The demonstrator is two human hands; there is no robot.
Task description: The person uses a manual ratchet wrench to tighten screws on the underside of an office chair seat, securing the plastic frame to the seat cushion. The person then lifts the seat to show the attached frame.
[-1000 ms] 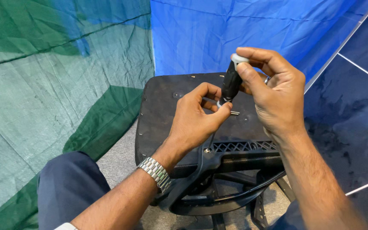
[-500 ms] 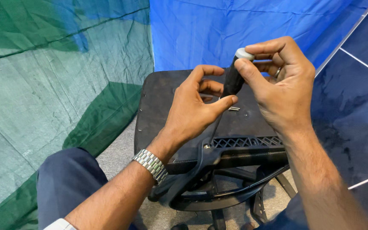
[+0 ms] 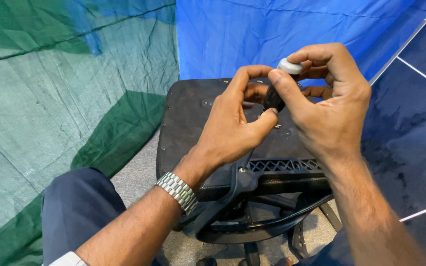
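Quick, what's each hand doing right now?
Left hand: closed around the screwdriver shaft.
Right hand: closed on the screwdriver's grey-capped handle.

Open seat underside (image 3: pixel 193 123) left of both hands; chair frame (image 3: pixel 272 172) close beneath them.

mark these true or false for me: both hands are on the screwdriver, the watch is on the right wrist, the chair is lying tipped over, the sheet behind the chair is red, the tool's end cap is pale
1. Both hands are on the screwdriver: true. The right hand wraps its handle from above and the left hand pinches lower down.
2. The watch is on the right wrist: false. The metal band sits on the left wrist.
3. The chair is tipped over: true. Its dark seat underside faces the camera, with the base legs near the bottom of the view.
4. The sheet behind the chair is red: false. It is blue, with a green one to the left.
5. The tool's end cap is pale: true.
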